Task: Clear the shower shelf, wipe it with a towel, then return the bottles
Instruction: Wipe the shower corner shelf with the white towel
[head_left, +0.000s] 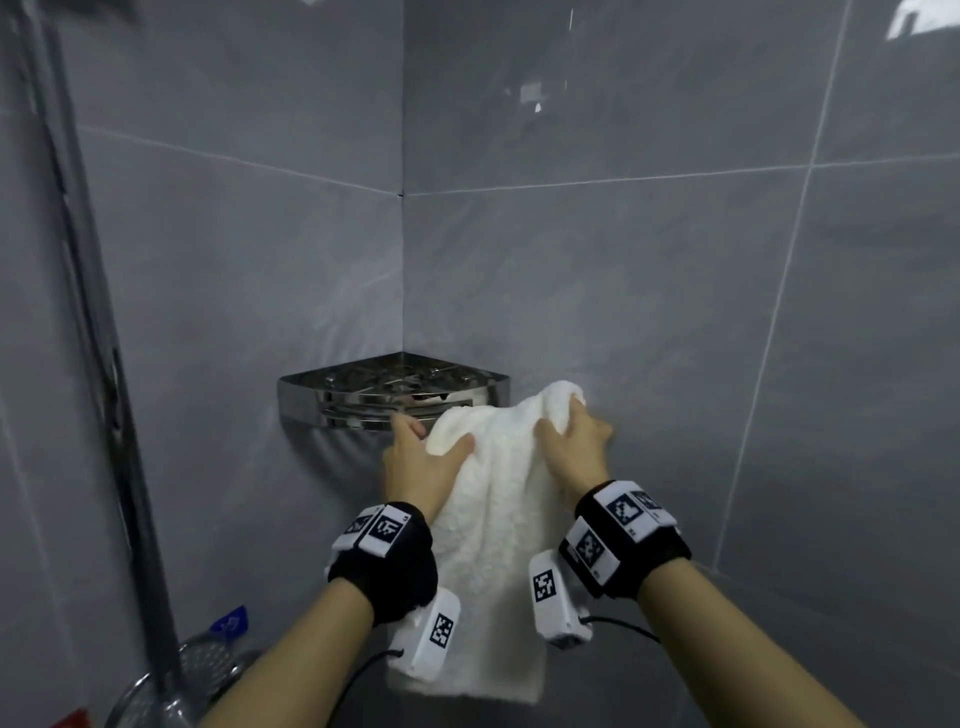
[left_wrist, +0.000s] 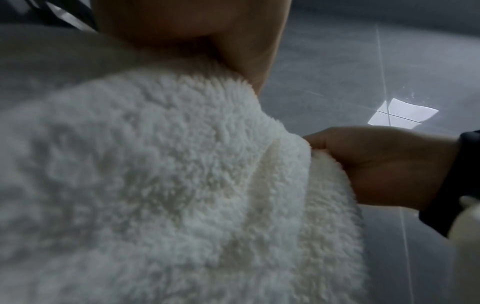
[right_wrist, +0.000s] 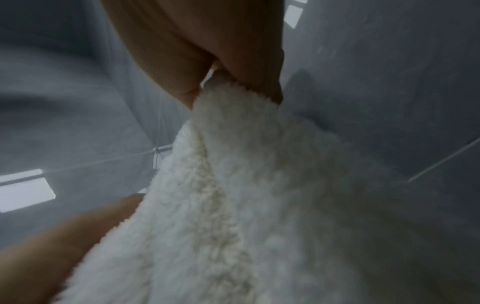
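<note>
A chrome corner shelf (head_left: 332, 397) hangs in the tiled corner with no bottles on it. A fluffy white towel (head_left: 493, 499) hangs just in front of and below the shelf's right end, held up by both hands. My left hand (head_left: 421, 457) grips its upper left part, thumb lying over the cloth, fingers near the shelf's front rim. My right hand (head_left: 571, 436) pinches the top right edge, close to the right wall. In the wrist views the towel (left_wrist: 161, 185) (right_wrist: 246, 205) fills most of the picture, and the right hand (left_wrist: 376, 164) shows gripping its edge.
Grey tiled walls (head_left: 675, 291) meet behind the shelf. A chrome shower rail (head_left: 104, 364) runs down the left side. A round metal shower head (head_left: 208, 670) and something blue (head_left: 228, 621) sit at the lower left.
</note>
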